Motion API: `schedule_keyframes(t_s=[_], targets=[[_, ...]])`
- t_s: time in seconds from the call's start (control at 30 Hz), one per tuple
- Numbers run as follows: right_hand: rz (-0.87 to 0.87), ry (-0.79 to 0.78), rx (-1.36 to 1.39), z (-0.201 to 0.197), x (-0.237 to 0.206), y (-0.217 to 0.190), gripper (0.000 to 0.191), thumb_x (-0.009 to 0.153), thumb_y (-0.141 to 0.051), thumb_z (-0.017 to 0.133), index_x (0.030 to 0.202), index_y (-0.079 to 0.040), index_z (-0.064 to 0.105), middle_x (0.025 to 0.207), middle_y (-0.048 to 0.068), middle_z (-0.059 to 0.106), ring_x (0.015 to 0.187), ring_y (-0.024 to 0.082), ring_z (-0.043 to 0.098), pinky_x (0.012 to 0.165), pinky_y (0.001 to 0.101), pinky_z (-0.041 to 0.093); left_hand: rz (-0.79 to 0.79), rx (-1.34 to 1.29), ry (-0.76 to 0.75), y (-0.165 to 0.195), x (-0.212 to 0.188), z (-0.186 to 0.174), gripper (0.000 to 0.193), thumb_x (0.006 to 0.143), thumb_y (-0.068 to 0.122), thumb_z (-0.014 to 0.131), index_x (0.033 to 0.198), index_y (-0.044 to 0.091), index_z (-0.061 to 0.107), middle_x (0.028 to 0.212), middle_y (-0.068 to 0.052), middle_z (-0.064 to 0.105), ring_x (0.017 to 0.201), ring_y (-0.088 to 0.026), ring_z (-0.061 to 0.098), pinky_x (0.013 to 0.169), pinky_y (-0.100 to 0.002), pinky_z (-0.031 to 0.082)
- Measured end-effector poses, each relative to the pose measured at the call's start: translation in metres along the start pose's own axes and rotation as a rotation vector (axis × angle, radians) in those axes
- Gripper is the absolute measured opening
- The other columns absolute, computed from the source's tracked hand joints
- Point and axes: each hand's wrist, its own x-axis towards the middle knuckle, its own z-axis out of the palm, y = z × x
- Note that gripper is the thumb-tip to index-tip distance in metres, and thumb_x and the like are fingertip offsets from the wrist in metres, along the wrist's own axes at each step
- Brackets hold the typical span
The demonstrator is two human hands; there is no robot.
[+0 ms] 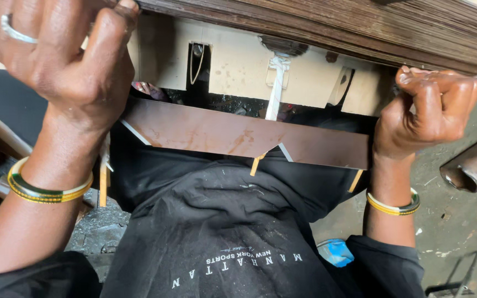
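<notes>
My left hand (73,60) is closed around the left end of a thick stack of dark wooden sheets (360,27) that runs across the top of the view. My right hand (432,107) grips the stack's lower edge further right. Both wrists wear yellow and green bangles, and a silver ring sits on a left finger. Below the stack a pale cut-out board (244,66) shows slots and a white strip. A brown flat panel (238,135) lies under that, just above my black shirt (216,232).
A rusty metal pipe (473,165) lies on the grey concrete floor (459,221) at the right. A blue object (335,253) sits on the floor beside my sleeve. Thin wooden strips (104,185) hang at the left. A metal frame (454,276) shows at the bottom right.
</notes>
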Motion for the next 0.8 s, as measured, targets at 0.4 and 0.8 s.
schedule_keyframes(t_s=[0.4,0.8], targets=[[0.115,-0.588,0.449,-0.06,-0.003,-0.1,0.053,0.079,-0.016,0.088,0.124,0.002,0.066,0.118,0.015,0.066,0.108,0.034,0.062,0.093,0.0434,0.05,0.049,-0.549,-0.404,0.139,0.038,-0.029,0.075,0.071,0.036,0.081,0.128,-0.005,0.055,0.116,-0.018,0.065,0.11,-0.034,0.061,0.095,-0.045,0.047],[-0.079,-0.548,0.125,-0.049,-0.014,-0.115,0.048,0.079,-0.022,0.072,0.114,0.009,0.063,0.105,0.022,0.066,0.103,0.039,0.064,0.098,0.0476,0.052,-0.079,-0.71,-0.565,0.143,0.028,-0.024,0.062,0.063,0.026,0.09,0.105,-0.003,0.056,0.087,-0.018,0.063,0.083,-0.038,0.064,0.075,-0.044,0.051]])
